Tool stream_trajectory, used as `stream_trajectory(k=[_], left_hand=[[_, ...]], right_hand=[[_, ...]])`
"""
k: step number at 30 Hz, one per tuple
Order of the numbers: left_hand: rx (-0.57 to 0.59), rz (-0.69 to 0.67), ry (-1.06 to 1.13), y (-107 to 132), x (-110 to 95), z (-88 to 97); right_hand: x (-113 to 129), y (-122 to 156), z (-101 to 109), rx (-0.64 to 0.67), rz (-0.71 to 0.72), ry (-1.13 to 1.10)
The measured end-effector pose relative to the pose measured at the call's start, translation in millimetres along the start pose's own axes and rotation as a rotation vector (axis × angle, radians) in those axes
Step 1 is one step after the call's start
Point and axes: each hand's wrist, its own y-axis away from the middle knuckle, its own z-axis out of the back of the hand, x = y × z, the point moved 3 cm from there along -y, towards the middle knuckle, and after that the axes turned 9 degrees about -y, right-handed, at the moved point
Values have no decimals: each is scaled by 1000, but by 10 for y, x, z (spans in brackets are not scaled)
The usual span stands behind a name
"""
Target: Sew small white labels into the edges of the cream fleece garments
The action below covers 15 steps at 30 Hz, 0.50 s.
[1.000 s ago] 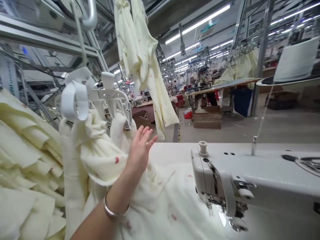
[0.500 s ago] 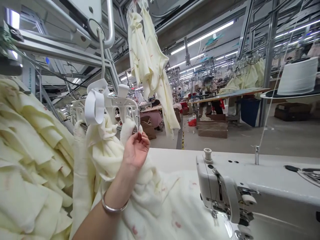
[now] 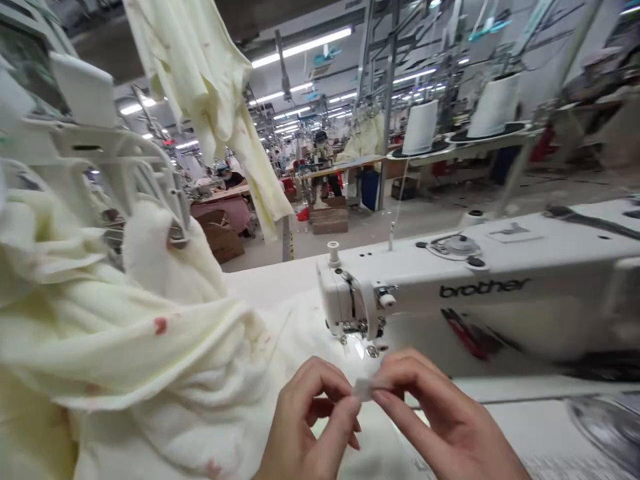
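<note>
You've got a small white fabric tab (image 3: 364,389), a pale cream fleecy garment (image 3: 125,333) dotted with red marks, and a white sewing machine head (image 3: 425,280) with black "brother" lettering and a red-and-black slanted stripe decal (image 3: 467,333).

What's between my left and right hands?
In the head view, your left hand and right hand pinch a small white tag between them.

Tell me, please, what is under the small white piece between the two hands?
Pale cream fabric lies below the white piece, which the left hand and right hand pinch. The fingers cover its ends, so those cannot be seen.
</note>
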Motion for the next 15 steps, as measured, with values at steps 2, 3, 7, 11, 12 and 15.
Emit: stream_trajectory(k=[2, 3, 7, 11, 12, 15], left_hand=[[184, 165, 16, 5, 63, 24], [291, 272, 68, -2, 85, 45], [439, 509, 268, -24, 121, 91], [230, 395, 192, -29, 153, 50], [194, 360, 157, -23, 156, 36], [153, 324, 78, 8, 147, 3]], right_hand=[[121, -60, 35, -13, 222, 91], [150, -45, 48, -2, 357, 155], [134, 104, 30, 104, 674, 343], [60, 89, 14, -16, 295, 166], [19, 76, 5, -27, 100, 36], [-69, 84, -77, 79, -387, -338]])
